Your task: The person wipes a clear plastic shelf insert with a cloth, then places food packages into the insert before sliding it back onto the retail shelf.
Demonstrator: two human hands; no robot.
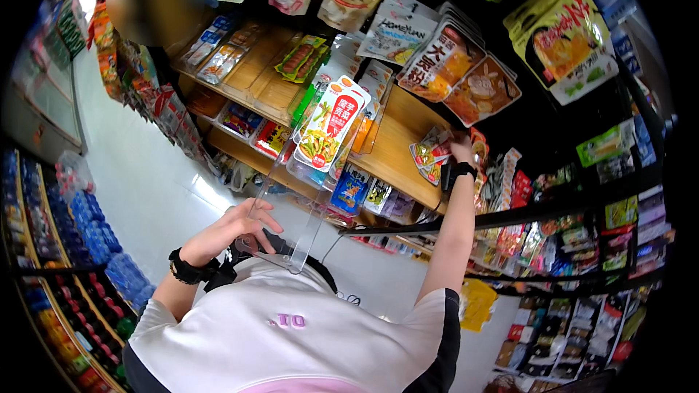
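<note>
My left hand [237,229] holds the near end of a long clear plastic tray [308,229] by its side wall, fingers spread over it. The tray slants from my chest towards the shelf. At its far end lie flat snack packets [331,125] with a red, white and green front, overlapping in a stack. My right hand [463,148] reaches out to the wooden shelf [398,136]. Its fingers touch a few fanned snack packets [430,154] lying there; the fingertips are partly hidden, so the grip cannot be told. Black bands circle both wrists.
Hanging snack pouches [437,60] line the rack above the shelf. More clear trays [273,79] stand to the left, and packets [349,191] fill a lower shelf. A black bar [513,215] crosses at right. Bottled drinks [90,224] stand across the aisle floor [142,158].
</note>
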